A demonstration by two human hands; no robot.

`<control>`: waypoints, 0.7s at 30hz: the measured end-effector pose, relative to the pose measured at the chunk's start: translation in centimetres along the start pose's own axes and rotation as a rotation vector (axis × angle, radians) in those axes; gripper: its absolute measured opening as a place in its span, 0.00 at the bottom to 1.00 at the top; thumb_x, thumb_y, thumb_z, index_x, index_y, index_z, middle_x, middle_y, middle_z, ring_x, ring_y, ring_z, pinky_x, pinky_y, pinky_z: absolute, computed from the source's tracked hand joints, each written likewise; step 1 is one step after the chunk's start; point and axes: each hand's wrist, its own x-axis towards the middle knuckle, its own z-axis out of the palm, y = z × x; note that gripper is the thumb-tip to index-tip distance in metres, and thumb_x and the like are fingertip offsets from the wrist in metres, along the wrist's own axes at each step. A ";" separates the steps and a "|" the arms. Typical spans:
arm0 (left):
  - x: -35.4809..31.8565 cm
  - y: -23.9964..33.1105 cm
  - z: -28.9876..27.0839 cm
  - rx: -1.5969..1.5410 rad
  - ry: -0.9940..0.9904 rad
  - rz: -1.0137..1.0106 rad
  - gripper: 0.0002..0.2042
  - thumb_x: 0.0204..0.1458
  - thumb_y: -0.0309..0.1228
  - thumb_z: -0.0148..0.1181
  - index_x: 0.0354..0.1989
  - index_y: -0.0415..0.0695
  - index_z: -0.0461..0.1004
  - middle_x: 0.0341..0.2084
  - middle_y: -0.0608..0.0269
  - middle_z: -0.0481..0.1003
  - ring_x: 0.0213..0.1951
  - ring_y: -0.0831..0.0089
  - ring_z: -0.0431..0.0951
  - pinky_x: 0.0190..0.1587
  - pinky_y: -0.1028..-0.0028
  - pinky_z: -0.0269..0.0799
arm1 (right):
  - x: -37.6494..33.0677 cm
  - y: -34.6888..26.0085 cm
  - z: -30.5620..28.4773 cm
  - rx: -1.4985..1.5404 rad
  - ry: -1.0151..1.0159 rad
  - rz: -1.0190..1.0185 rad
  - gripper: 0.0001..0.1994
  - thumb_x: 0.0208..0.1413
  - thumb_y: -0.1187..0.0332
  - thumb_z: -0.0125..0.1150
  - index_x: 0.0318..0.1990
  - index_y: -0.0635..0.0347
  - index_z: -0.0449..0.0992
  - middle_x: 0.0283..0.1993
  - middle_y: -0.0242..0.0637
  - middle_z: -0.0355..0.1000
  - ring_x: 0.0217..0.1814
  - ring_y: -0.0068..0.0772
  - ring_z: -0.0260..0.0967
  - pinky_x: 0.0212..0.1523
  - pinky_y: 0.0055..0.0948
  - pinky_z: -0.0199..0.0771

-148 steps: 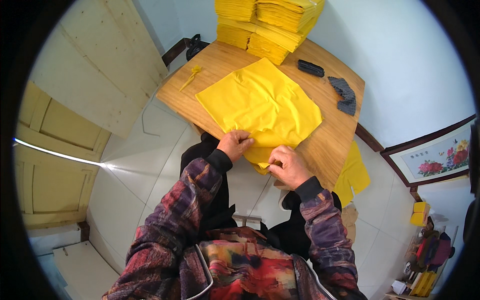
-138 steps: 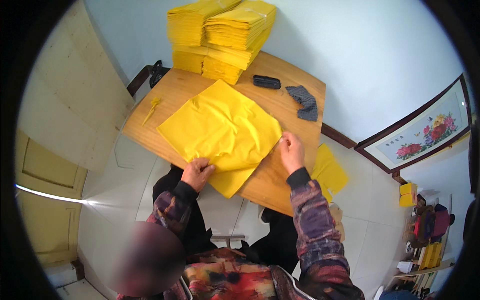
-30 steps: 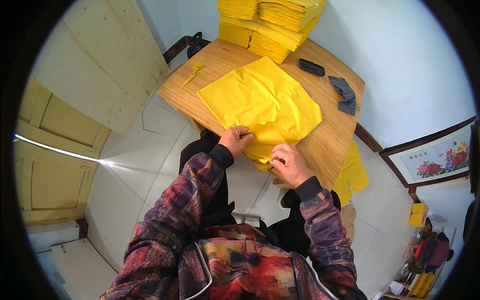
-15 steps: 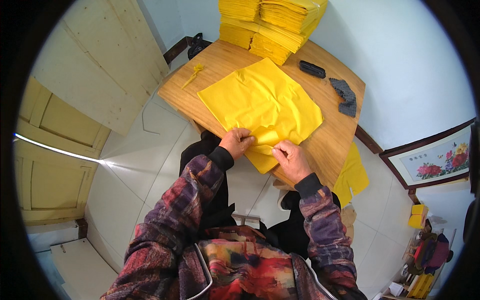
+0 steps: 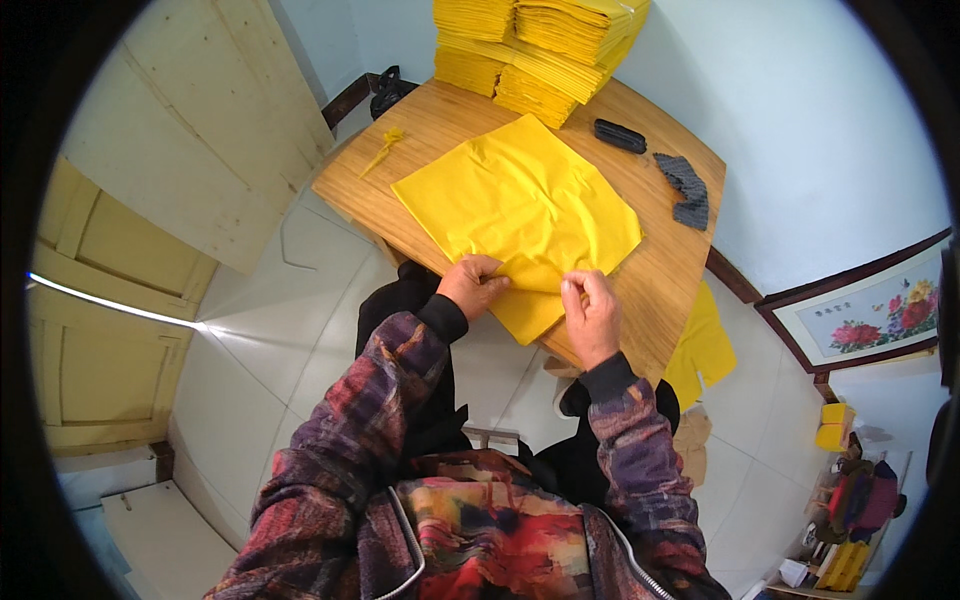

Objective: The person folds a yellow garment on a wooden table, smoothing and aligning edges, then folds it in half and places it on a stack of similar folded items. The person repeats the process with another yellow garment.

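A creased yellow cloth (image 5: 525, 195) lies across the near part of the wooden table (image 5: 655, 280), its lower end hanging past the front edge. My left hand (image 5: 474, 288) is closed on the cloth's near-left edge, thumb and fingers pinched together. To the right of it, my right hand (image 5: 593, 315) is also closed, its thumb and forefinger pinching the cloth near the right side. The fingertips hide exactly how much material each hand grips. Between the hands the cloth is drawn nearly flat.
Tall bundles of folded yellow cloth (image 5: 555, 50) stand at the table's back. A black oblong object (image 5: 620, 136) and a grey ribbed cloth (image 5: 687, 190) lie to the right, a knotted yellow strip (image 5: 384, 152) to the left. More yellow cloth (image 5: 705, 340) hangs beyond the right edge.
My right hand has moved up and slightly right, away from the left one. The gaping fold between my hands has flattened. My left hand stays in place.
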 end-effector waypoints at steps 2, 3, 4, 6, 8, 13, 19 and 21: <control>-0.1 -0.2 0.1 -0.024 0.040 -0.042 0.06 0.52 0.25 0.60 0.33 0.34 0.75 0.24 0.52 0.75 0.30 0.63 0.75 0.35 0.69 0.70 | -1.6 -0.1 -0.5 -0.108 -0.092 -0.061 0.05 0.52 0.74 0.61 0.37 0.62 0.74 0.35 0.41 0.71 0.36 0.45 0.69 0.38 0.37 0.72; -0.1 -0.3 0.1 -0.018 0.054 -0.026 0.06 0.52 0.26 0.60 0.32 0.34 0.75 0.23 0.52 0.75 0.30 0.63 0.75 0.35 0.69 0.70 | -2.3 -0.1 -0.7 -0.174 -0.161 -0.132 0.08 0.51 0.74 0.63 0.39 0.61 0.75 0.38 0.40 0.70 0.40 0.45 0.69 0.41 0.37 0.71; 0.0 -0.5 0.1 -0.012 0.066 -0.008 0.06 0.53 0.26 0.60 0.32 0.34 0.75 0.23 0.52 0.74 0.30 0.63 0.75 0.35 0.69 0.70 | -3.0 -0.1 -0.8 -0.240 -0.228 -0.204 0.11 0.50 0.73 0.64 0.42 0.60 0.75 0.41 0.40 0.70 0.44 0.44 0.68 0.44 0.38 0.71; 0.2 -0.9 0.2 0.023 0.083 0.014 0.06 0.53 0.26 0.60 0.32 0.35 0.75 0.22 0.52 0.74 0.30 0.62 0.75 0.35 0.68 0.70 | -3.9 0.1 -0.9 -0.377 -0.375 -0.286 0.17 0.47 0.72 0.66 0.47 0.58 0.77 0.50 0.38 0.67 0.53 0.45 0.63 0.51 0.39 0.70; 0.4 -1.4 0.2 0.084 0.094 0.024 0.06 0.54 0.27 0.60 0.32 0.35 0.75 0.24 0.51 0.75 0.30 0.62 0.75 0.36 0.68 0.70 | -4.0 0.5 -0.7 -0.371 -0.355 -0.299 0.15 0.47 0.73 0.66 0.45 0.58 0.77 0.48 0.38 0.68 0.51 0.44 0.64 0.50 0.38 0.70; 0.5 -2.0 0.4 -0.029 0.076 -0.027 0.06 0.54 0.27 0.60 0.32 0.35 0.75 0.25 0.51 0.75 0.30 0.61 0.75 0.37 0.68 0.70 | -3.3 1.2 -0.2 -0.313 -0.326 -0.302 0.09 0.47 0.75 0.64 0.38 0.59 0.78 0.42 0.36 0.69 0.47 0.44 0.66 0.47 0.38 0.70; 0.2 -1.5 0.3 0.022 0.104 0.025 0.06 0.54 0.27 0.60 0.33 0.35 0.76 0.26 0.51 0.76 0.30 0.60 0.75 0.37 0.68 0.70 | -2.5 1.6 -0.2 -0.187 -0.327 -0.210 0.05 0.46 0.76 0.63 0.32 0.60 0.75 0.39 0.36 0.70 0.46 0.45 0.66 0.45 0.39 0.70; 0.2 -1.6 0.4 0.010 0.106 0.022 0.06 0.53 0.27 0.60 0.33 0.35 0.76 0.26 0.50 0.76 0.31 0.60 0.76 0.37 0.68 0.71 | -2.3 1.7 -0.3 -0.155 -0.341 -0.169 0.05 0.45 0.76 0.63 0.31 0.60 0.75 0.39 0.36 0.70 0.46 0.46 0.66 0.45 0.39 0.69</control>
